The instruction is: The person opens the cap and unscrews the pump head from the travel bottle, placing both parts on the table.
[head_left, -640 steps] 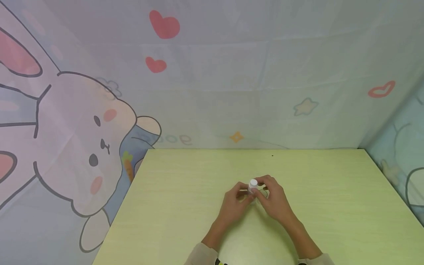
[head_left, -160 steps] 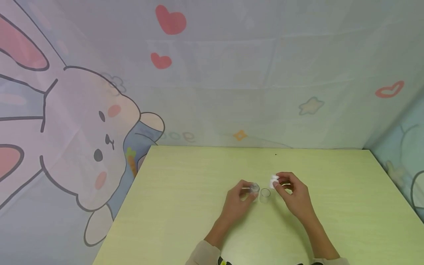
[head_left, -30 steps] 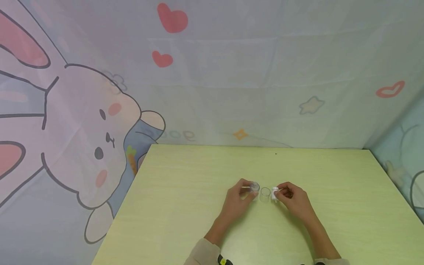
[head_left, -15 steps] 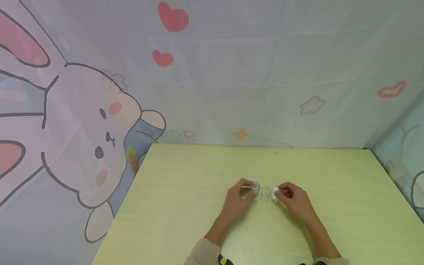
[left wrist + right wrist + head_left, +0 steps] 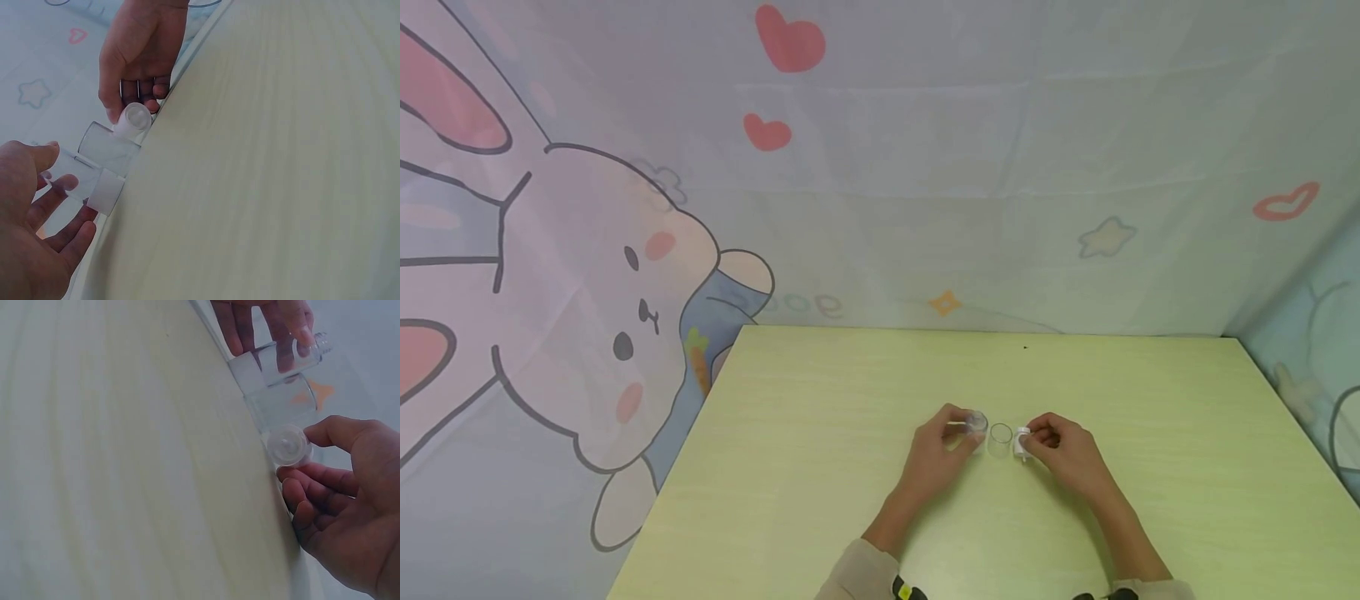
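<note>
My left hand [image 5: 934,454] grips a small clear bottle [image 5: 275,362] between thumb and fingers. The bottle stands upright, its threaded neck uncovered and a white band [image 5: 107,192] round its lower end. Right beside it stands a clear open-topped cylinder [image 5: 1001,439], which neither hand holds. On the cylinder's other side, my right hand [image 5: 1067,454] pinches a white bottle cap [image 5: 289,445] with thumb and fingertips. The cap lies tipped on its side at the tabletop, its hollow round end facing the wrist cameras. Fingers hide part of both held things.
A pale yellow-green table [image 5: 820,483] lies under everything. Behind it hangs a cloth backdrop [image 5: 887,167] printed with a rabbit and hearts. One tiny dark speck [image 5: 1026,347] sits near the table's back edge.
Earlier both hands met at the white-topped bottle. Later the right hand held the white cap apart and higher; it has since come down to the table. In the last second hardly anything moved.
</note>
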`<state>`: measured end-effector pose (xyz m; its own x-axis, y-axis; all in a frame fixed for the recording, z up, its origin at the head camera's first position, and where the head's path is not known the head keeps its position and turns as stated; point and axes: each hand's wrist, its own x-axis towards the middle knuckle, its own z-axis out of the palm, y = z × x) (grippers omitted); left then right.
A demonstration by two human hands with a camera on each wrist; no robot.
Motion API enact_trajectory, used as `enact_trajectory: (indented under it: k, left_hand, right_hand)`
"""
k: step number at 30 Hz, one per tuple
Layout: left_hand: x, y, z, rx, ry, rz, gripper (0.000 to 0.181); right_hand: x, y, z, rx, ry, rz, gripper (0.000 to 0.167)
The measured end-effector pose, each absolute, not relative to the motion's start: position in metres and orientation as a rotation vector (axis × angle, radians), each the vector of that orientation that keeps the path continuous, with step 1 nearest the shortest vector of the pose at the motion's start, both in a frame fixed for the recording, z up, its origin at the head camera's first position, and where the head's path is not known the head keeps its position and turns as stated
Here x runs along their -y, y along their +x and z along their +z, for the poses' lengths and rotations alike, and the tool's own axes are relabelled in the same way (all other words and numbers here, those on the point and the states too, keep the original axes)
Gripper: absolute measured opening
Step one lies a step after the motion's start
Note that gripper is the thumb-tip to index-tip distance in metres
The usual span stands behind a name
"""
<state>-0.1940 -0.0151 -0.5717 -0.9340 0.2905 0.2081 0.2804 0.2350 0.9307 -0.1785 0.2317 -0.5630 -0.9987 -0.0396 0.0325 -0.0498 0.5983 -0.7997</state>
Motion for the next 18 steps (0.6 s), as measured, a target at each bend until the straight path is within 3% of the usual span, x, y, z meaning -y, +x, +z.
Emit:
enact_trajectory:
  k: [18]
  left_hand:
    - [0.0146, -0.1946, -0.5732, -2.46, 0.566, 1.852, 0.025]
  right_hand:
    - [-0.2317, -0.1799, -0.5606, 2.821, 0.111, 1.352, 0.019]
